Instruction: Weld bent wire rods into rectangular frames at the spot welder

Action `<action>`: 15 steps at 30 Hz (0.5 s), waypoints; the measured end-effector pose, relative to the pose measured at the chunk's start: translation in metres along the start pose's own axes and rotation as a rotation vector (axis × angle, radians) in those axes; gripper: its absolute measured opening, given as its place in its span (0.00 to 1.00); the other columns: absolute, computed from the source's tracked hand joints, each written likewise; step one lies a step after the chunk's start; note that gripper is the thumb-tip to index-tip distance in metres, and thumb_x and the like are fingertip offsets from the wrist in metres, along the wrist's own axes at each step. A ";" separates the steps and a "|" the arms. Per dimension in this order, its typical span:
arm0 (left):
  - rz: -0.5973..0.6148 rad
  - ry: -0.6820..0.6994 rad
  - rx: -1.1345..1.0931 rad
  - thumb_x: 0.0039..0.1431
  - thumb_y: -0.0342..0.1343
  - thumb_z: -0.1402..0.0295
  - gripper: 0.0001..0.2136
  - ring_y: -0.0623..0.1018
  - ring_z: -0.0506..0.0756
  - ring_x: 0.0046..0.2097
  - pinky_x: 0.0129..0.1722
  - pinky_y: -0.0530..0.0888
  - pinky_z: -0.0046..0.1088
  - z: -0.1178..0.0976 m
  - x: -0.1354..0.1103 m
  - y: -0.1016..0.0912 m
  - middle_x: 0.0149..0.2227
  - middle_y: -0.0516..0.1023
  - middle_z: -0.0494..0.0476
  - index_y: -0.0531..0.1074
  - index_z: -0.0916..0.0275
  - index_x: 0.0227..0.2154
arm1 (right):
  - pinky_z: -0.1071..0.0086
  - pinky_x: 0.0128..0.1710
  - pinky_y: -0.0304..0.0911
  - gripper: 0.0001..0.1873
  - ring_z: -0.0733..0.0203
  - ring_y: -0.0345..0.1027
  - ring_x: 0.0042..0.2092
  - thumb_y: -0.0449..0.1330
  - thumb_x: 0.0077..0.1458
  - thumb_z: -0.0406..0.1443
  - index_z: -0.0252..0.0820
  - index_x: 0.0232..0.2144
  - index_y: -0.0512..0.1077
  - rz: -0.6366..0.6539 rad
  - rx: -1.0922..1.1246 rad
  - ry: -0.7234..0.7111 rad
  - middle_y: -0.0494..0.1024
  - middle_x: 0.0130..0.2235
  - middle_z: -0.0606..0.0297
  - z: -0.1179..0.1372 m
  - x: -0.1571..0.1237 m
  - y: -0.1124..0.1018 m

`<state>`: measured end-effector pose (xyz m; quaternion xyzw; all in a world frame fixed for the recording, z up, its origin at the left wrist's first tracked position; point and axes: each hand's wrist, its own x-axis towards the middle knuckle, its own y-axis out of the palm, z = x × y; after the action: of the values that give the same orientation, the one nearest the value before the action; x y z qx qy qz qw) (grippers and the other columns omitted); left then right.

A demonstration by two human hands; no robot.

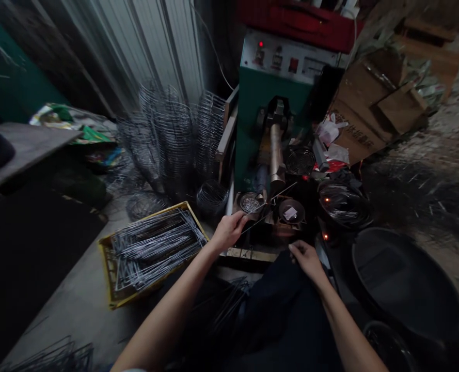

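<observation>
Left hand (229,231) pinches bent grey metal wire (284,190), apparently positioning it; next move likely demands steadiness; whether right hand (306,258) grips anything is unclear.

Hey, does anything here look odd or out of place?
Two small orange glows near the right hand look odd against the dark; I can't tell whether they're sparks. In the crate, some wires lie askew across the others.
</observation>
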<state>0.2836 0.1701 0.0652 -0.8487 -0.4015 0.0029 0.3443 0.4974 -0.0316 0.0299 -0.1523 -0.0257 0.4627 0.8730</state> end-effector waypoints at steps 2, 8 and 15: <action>-0.013 0.023 0.040 0.65 0.44 0.63 0.14 0.63 0.49 0.25 0.26 0.60 0.22 0.001 0.001 0.000 0.21 0.65 0.48 0.72 0.62 0.30 | 0.70 0.25 0.58 0.15 0.61 0.65 0.23 0.65 0.48 0.48 0.42 0.24 0.74 -0.017 -0.132 -0.033 0.73 0.21 0.68 -0.010 -0.015 -0.011; 0.002 0.045 0.121 0.64 0.44 0.65 0.12 0.66 0.50 0.26 0.29 0.61 0.24 -0.002 -0.002 0.005 0.23 0.67 0.50 0.70 0.61 0.29 | 0.67 0.32 0.59 0.07 0.56 0.70 0.30 0.62 0.51 0.43 0.47 0.26 0.75 -0.023 -0.336 -0.166 0.77 0.26 0.66 -0.006 -0.047 -0.014; -0.026 -0.102 0.213 0.51 0.57 0.71 0.02 0.71 0.53 0.26 0.27 0.60 0.26 0.017 -0.082 -0.033 0.24 0.74 0.52 0.72 0.57 0.27 | 0.65 0.38 0.63 0.13 0.54 0.73 0.36 0.55 0.56 0.46 0.46 0.33 0.74 0.075 -0.569 -0.232 0.80 0.35 0.61 -0.008 -0.067 -0.043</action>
<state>0.2005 0.1385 0.0489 -0.8007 -0.4270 0.0842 0.4118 0.4952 -0.1110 0.0411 -0.3376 -0.2479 0.4833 0.7688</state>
